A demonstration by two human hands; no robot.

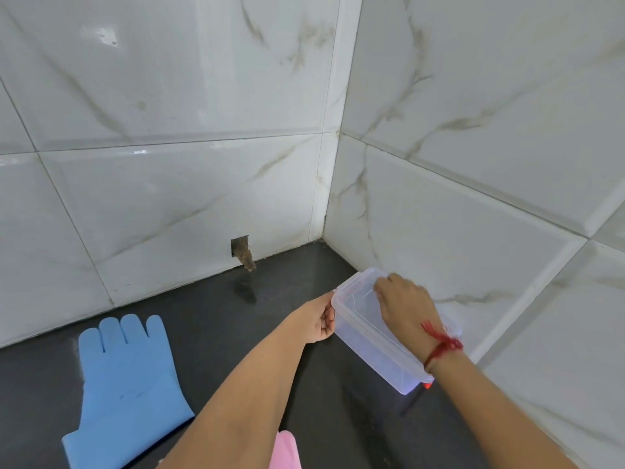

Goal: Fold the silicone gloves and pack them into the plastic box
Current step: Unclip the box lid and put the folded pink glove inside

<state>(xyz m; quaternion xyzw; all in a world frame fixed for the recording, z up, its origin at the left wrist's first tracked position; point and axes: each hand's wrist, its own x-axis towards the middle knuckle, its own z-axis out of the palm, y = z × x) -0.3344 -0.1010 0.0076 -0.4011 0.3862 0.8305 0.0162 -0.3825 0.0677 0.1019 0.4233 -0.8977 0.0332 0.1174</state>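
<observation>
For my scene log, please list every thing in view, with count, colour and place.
counter: one, dark.
silicone glove: one, blue, flat on the counter, left.
pink item: one, pink, bottom edge, mostly hidden.
plastic box: one, clear, lid on, by the right wall.
red piece: one, box's near corner.
wall tiles: many, white marbled; one has a hole.
thread bracelet: one, red, right wrist.
left hand: grips the box's left edge.
right hand: fingers bent on the lid.

plastic box (pixel 368 346) is clear, kinda frosted plastic with a smooth lid. blue silicone glove (pixel 126 384) looks matt and rubbery. dark countertop (pixel 203 330) is polished, wall tiles (pixel 169 96) are glossy marble-look ceramic.
</observation>
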